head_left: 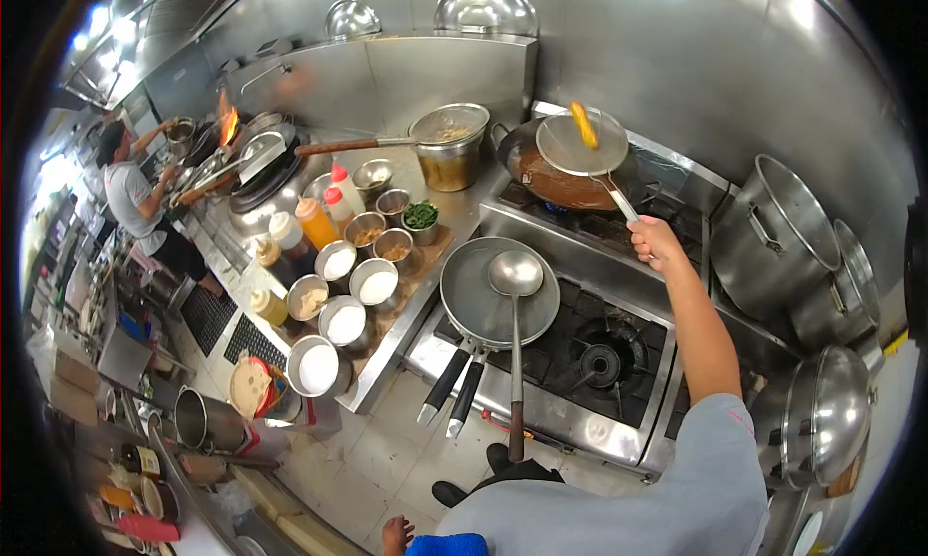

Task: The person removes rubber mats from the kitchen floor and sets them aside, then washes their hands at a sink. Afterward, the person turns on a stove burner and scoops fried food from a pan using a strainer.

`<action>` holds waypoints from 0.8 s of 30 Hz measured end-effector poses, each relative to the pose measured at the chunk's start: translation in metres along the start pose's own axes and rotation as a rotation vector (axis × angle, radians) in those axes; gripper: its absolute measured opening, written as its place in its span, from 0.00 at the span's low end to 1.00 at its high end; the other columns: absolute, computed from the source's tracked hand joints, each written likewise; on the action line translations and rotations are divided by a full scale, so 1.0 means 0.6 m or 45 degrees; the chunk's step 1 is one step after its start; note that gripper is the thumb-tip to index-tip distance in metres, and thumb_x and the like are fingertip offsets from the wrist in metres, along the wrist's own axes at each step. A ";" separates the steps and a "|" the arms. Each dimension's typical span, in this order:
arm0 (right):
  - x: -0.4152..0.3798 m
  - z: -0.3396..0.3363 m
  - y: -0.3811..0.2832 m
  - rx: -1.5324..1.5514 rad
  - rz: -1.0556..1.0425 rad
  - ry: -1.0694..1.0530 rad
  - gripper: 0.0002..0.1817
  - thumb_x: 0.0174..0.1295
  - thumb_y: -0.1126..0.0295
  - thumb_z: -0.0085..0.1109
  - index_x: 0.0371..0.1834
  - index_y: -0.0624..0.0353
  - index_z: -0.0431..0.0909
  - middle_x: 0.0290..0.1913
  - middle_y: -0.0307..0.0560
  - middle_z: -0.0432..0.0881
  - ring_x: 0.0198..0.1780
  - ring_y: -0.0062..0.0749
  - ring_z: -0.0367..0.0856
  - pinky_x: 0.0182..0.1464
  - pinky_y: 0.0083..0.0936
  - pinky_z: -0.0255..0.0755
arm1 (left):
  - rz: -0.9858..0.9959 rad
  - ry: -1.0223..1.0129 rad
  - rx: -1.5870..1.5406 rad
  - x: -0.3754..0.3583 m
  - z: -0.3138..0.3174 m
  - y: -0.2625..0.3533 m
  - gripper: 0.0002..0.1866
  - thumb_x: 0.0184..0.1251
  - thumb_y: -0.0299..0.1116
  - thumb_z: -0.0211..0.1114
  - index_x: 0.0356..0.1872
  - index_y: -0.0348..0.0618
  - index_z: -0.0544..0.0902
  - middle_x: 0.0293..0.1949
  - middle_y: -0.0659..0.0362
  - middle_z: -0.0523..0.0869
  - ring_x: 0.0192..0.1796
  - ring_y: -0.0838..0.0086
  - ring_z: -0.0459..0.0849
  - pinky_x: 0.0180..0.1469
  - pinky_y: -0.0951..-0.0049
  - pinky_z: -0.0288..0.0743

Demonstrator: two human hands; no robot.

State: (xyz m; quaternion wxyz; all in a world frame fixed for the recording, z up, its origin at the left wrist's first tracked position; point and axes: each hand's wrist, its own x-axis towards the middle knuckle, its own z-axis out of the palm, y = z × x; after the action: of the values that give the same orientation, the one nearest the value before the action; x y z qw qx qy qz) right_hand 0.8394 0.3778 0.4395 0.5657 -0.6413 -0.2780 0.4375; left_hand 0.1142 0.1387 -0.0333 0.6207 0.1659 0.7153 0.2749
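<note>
My right hand point(656, 244) is closed round the pale handle of a round wire-mesh strainer point(556, 148). A golden-yellow piece of fried food point(583, 124) lies on the mesh. Beneath the strainer, a wok of brown oil point(553, 181) sits on the back burner, where a bit of blue flame shows. My left hand point(396, 536) hangs low at the bottom edge, near a blue cloth point(447, 545); its fingers look loosely apart, with nothing seen in them. In front of me, stacked frying pans point(468, 290) hold a long-handled ladle point(516, 274).
Left of the stove are metal containers of white powder point(375, 283), chopped greens point(421, 216), sauce bottles point(316, 224) and a pot topped with a strainer point(449, 164). Large stockpots point(773, 237) stand at right. A co-worker point(135, 198) works by a flaming wok at far left.
</note>
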 end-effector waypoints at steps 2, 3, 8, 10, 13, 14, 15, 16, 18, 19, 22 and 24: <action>0.011 0.003 0.007 0.009 0.023 0.006 0.07 0.58 0.69 0.52 0.37 0.56 0.67 0.15 0.29 0.64 0.11 0.10 0.57 0.11 0.13 0.49 | -0.030 0.027 0.028 -0.046 0.021 -0.006 0.23 0.59 0.39 0.53 0.48 0.29 0.68 0.44 0.41 0.77 0.41 0.55 0.80 0.37 0.58 0.77; 0.011 0.005 0.010 0.010 0.026 0.009 0.06 0.57 0.70 0.52 0.35 0.56 0.66 0.15 0.29 0.63 0.10 0.10 0.56 0.11 0.13 0.49 | -0.051 0.040 0.070 -0.084 0.041 -0.003 0.21 0.60 0.40 0.52 0.47 0.31 0.70 0.43 0.43 0.78 0.40 0.56 0.80 0.38 0.60 0.77; 0.002 0.020 -0.008 0.051 -0.009 0.002 0.06 0.57 0.70 0.52 0.30 0.54 0.65 0.14 0.29 0.63 0.10 0.11 0.56 0.11 0.13 0.49 | 0.259 -0.053 0.548 -0.128 0.071 -0.078 0.20 0.59 0.44 0.51 0.37 0.34 0.74 0.33 0.47 0.79 0.33 0.60 0.80 0.34 0.61 0.74; -0.003 0.021 -0.024 0.019 -0.075 0.009 0.06 0.57 0.70 0.52 0.30 0.54 0.65 0.14 0.29 0.63 0.10 0.11 0.56 0.10 0.13 0.49 | 0.413 -0.026 0.733 -0.136 0.069 -0.099 0.20 0.59 0.46 0.50 0.34 0.35 0.76 0.29 0.48 0.79 0.30 0.61 0.79 0.33 0.62 0.74; 0.017 -0.007 0.005 0.331 -0.199 -0.254 0.03 0.58 0.69 0.53 0.33 0.53 0.71 0.16 0.29 0.66 0.12 0.14 0.61 0.12 0.13 0.53 | 0.602 0.090 0.953 -0.149 0.045 -0.132 0.22 0.59 0.48 0.49 0.28 0.37 0.78 0.23 0.50 0.79 0.26 0.63 0.79 0.31 0.63 0.72; 0.057 -0.028 0.028 0.336 -0.174 -0.342 0.03 0.59 0.69 0.53 0.34 0.54 0.72 0.17 0.30 0.67 0.14 0.16 0.64 0.14 0.15 0.57 | 0.578 0.170 0.934 -0.159 0.040 -0.144 0.22 0.58 0.49 0.49 0.26 0.37 0.79 0.21 0.51 0.80 0.25 0.64 0.79 0.31 0.63 0.72; 0.091 -0.042 0.046 0.171 -0.210 -0.346 0.04 0.60 0.69 0.51 0.36 0.55 0.74 0.19 0.30 0.68 0.16 0.16 0.64 0.15 0.15 0.59 | 0.581 0.165 0.986 -0.149 0.019 -0.154 0.23 0.59 0.49 0.47 0.25 0.37 0.79 0.20 0.51 0.79 0.24 0.63 0.78 0.30 0.63 0.72; 0.095 -0.024 0.048 0.219 -0.216 -0.197 0.06 0.62 0.69 0.48 0.38 0.55 0.74 0.24 0.33 0.72 0.20 0.14 0.67 0.19 0.12 0.60 | 0.199 0.183 0.560 -0.164 0.017 -0.142 0.23 0.58 0.49 0.47 0.27 0.38 0.79 0.22 0.50 0.80 0.25 0.61 0.79 0.31 0.62 0.71; 0.161 -0.095 0.061 -0.329 -0.630 -0.696 0.15 0.64 0.69 0.43 0.49 0.66 0.73 0.46 0.45 0.77 0.44 0.24 0.74 0.43 0.16 0.66 | 0.600 0.387 0.466 -0.148 -0.002 -0.201 0.23 0.57 0.51 0.48 0.30 0.39 0.80 0.31 0.46 0.81 0.37 0.55 0.79 0.42 0.59 0.71; 0.177 -0.100 0.048 -0.270 -0.402 -0.613 0.16 0.63 0.66 0.43 0.49 0.63 0.73 0.41 0.43 0.75 0.39 0.24 0.72 0.38 0.16 0.65 | 0.389 0.432 0.409 -0.165 -0.008 -0.201 0.20 0.57 0.48 0.50 0.32 0.40 0.80 0.32 0.46 0.81 0.39 0.55 0.79 0.43 0.59 0.72; 0.165 -0.091 0.013 -0.194 0.140 -0.340 0.17 0.62 0.58 0.45 0.49 0.54 0.73 0.26 0.37 0.71 0.24 0.22 0.67 0.23 0.18 0.60 | 0.181 0.493 0.411 -0.217 -0.053 -0.245 0.19 0.58 0.46 0.52 0.38 0.39 0.78 0.33 0.49 0.81 0.36 0.61 0.80 0.38 0.63 0.73; 0.160 -0.076 0.003 -0.291 0.272 -0.350 0.18 0.62 0.52 0.45 0.49 0.49 0.73 0.16 0.33 0.68 0.14 0.21 0.64 0.13 0.19 0.58 | 0.203 0.512 0.532 -0.251 -0.076 -0.287 0.20 0.59 0.46 0.52 0.43 0.39 0.76 0.32 0.52 0.81 0.33 0.67 0.81 0.32 0.66 0.74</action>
State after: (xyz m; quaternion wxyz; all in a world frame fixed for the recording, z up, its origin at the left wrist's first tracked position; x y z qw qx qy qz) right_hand 0.9235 0.4371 0.4130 0.3964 -0.6613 -0.3308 0.5442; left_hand 0.1139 -0.0937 -0.0130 0.3955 0.2879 0.8496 0.1971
